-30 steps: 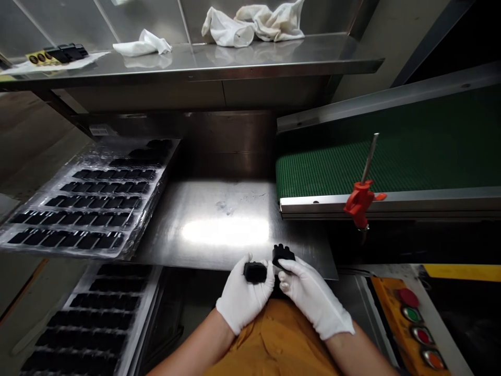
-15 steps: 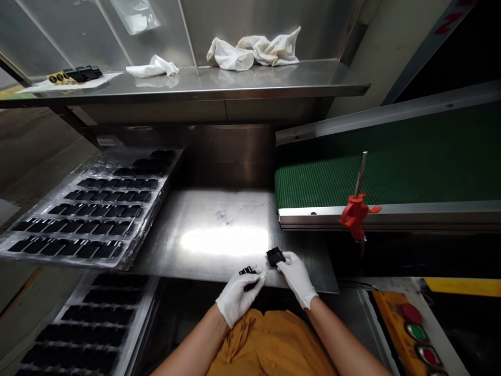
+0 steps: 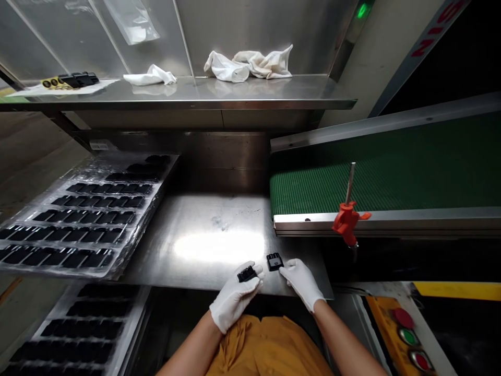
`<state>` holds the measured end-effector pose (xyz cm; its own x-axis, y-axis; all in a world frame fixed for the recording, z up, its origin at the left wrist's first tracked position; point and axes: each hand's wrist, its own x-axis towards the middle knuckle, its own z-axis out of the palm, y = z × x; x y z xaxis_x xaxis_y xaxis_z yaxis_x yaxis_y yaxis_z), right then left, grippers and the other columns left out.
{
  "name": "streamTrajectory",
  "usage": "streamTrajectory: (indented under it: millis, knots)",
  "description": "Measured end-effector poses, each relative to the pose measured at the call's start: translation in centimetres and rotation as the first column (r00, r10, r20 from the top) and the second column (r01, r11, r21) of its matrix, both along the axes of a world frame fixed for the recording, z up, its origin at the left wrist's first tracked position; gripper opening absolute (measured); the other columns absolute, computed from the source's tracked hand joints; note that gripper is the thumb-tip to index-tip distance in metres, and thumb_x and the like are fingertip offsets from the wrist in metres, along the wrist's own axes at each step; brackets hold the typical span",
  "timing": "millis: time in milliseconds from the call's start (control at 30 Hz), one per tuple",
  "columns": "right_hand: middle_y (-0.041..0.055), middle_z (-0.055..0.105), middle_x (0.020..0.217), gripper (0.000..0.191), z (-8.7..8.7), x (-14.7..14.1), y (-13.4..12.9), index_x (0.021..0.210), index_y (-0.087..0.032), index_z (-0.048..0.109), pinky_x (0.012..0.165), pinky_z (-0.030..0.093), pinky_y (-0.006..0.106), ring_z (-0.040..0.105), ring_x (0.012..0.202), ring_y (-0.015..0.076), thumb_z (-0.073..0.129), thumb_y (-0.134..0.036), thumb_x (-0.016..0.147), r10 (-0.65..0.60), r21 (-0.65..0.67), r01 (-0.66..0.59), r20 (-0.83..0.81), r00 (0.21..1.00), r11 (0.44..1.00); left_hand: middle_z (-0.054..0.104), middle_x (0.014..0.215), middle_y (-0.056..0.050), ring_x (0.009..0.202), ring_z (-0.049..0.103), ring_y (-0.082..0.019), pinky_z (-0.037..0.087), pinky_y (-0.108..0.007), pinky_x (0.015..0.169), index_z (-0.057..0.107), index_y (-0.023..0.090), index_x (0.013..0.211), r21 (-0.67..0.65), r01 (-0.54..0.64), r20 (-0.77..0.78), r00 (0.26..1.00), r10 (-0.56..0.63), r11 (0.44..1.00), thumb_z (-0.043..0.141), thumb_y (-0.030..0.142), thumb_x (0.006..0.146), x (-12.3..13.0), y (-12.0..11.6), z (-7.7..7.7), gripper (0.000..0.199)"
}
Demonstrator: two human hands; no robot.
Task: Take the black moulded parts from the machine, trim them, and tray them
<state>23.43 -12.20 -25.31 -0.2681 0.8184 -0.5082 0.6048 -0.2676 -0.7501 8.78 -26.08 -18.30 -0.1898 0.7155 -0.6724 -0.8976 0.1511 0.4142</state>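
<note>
Both my hands wear white gloves and are over the front edge of the steel table [image 3: 230,277]. In my left hand [image 3: 234,298], turned partly upward, lies a small black plastic part [image 3: 246,273] with a row of ribs or slots, the fingers curled round it. My right hand [image 3: 301,280] pinches the lower right corner of a second black plastic part [image 3: 274,261], just right of the left fingertips. Slots run along its top edge, and its flat face is turned up. Whether this part touches the table I cannot tell.
A clear plastic tray [image 3: 135,230] of black parts lies left, with another tray [image 3: 136,313] below it. The green conveyor [image 3: 376,177] with a red clamp [image 3: 347,222] stands right. Crumpled white cloths [image 3: 266,65] lie on the shelf [image 3: 188,94]. A button box [image 3: 385,318] is lower right.
My left hand has turned, so more of its part shows. The right hand has tilted its part, bringing the flat face and slots into sight. The whole view has shifted slightly.
</note>
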Motion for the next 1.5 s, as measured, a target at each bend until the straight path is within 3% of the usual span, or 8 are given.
streamTrajectory:
  millis: [133,333,600,800,867,1033,1233,1500]
  knots:
    - [0.0021,0.066,0.072,0.03,4.2,3.3,-0.4,0.104,-0.019,0.06,0.063,0.049,0.033,0.061,0.063,0.0189,0.059,-0.037,0.08,-0.043,0.42,0.054,-0.037,0.998,0.906,0.066,0.102,-0.005,0.09,0.065,-0.015,0.052,-0.022,0.075,0.059,0.018,0.112,0.073,0.029,-0.05,0.998,-0.025,0.997,0.08,0.005,0.066,-0.3,-0.1,-0.1,0.052]
    - [0.0214,0.058,0.119,0.068,12.9,6.6,3.0,0.121,-0.012,0.053,0.096,0.043,0.053,0.054,0.113,0.036,0.078,-0.043,0.066,-0.211,0.983,0.026,0.013,0.977,0.181,0.063,0.087,-0.004,0.073,0.06,-0.011,0.043,-0.018,0.057,0.06,0.015,0.106,0.078,-0.002,-0.048,0.999,0.005,0.997,0.079,0.007,0.066,-0.4,0.0,-1.5,0.045]
    - [0.0136,0.067,0.095,0.048,14.9,4.9,10.4,0.107,-0.018,0.056,0.108,0.02,0.058,0.059,0.104,0.0343,0.064,-0.054,0.075,-0.04,0.911,-0.371,0.383,0.923,0.178,0.062,0.081,-0.004,0.077,0.061,-0.012,0.048,-0.022,0.071,0.061,0.013,0.091,-0.098,0.369,-0.153,0.912,-0.38,0.924,0.076,0.032,0.073,0.5,-0.9,-2.4,0.03]
    - [0.0087,0.068,0.101,0.036,16.4,7.9,8.3,0.117,-0.02,0.057,0.099,0.043,0.045,0.064,0.098,0.025,0.057,-0.032,0.083,0.326,0.922,-0.165,0.045,0.944,0.351,0.059,0.071,0.002,0.06,0.055,-0.011,0.04,-0.022,0.059,0.057,0.016,0.1,-0.265,0.462,-0.312,0.789,-0.529,0.846,0.074,0.033,0.069,0.5,-3.0,-5.5,0.039]
    - [0.0085,0.067,0.107,0.049,17.0,8.4,5.9,0.128,-0.023,0.052,0.091,0.049,0.04,0.064,0.099,0.0248,0.059,-0.027,0.079,0.557,0.842,-0.359,0.085,0.826,0.403,0.057,0.069,0.003,0.06,0.052,-0.01,0.039,-0.024,0.06,0.06,0.016,0.097,-0.319,0.5,-0.424,0.684,-0.593,0.805,0.072,0.026,0.068,0.2,-3.9,-7.0,0.033]
    - [0.0105,0.069,0.102,0.041,14.7,6.8,-0.9,0.113,-0.02,0.062,0.081,0.049,0.035,0.065,0.093,0.0247,0.051,-0.02,0.073,0.868,0.225,-0.932,0.351,0.351,0.285,0.055,0.069,0.007,0.064,0.048,-0.009,0.037,-0.023,0.061,0.059,0.017,0.094,-0.475,0.558,-0.432,0.526,-0.732,0.681,0.061,0.0,0.052,-0.2,-5.7,-11.1,0.046]
    - [0.0123,0.071,0.085,0.017,8.2,4.9,-3.8,0.085,-0.019,0.064,0.063,0.041,0.036,0.067,0.08,0.0319,0.053,-0.022,0.072,0.869,-0.156,-0.97,0.486,0.091,0.189,0.056,0.069,0.008,0.06,0.047,-0.007,0.035,-0.022,0.058,0.056,0.017,0.098,-0.424,0.578,-0.343,0.61,-0.715,0.697,0.055,-0.006,0.045,0.2,-6.5,-14.1,0.057]
    - [0.014,0.072,0.087,0.02,7.7,4.5,-3.2,0.089,-0.018,0.067,0.063,0.041,0.034,0.068,0.081,0.0331,0.055,-0.023,0.073,0.839,-0.251,-0.948,0.543,0.029,0.196,0.058,0.068,0.008,0.057,0.048,-0.008,0.036,-0.023,0.058,0.053,0.017,0.092,-0.416,0.504,-0.308,0.705,-0.638,0.757,0.057,-0.005,0.044,0.4,-7.4,-15.9,0.052]
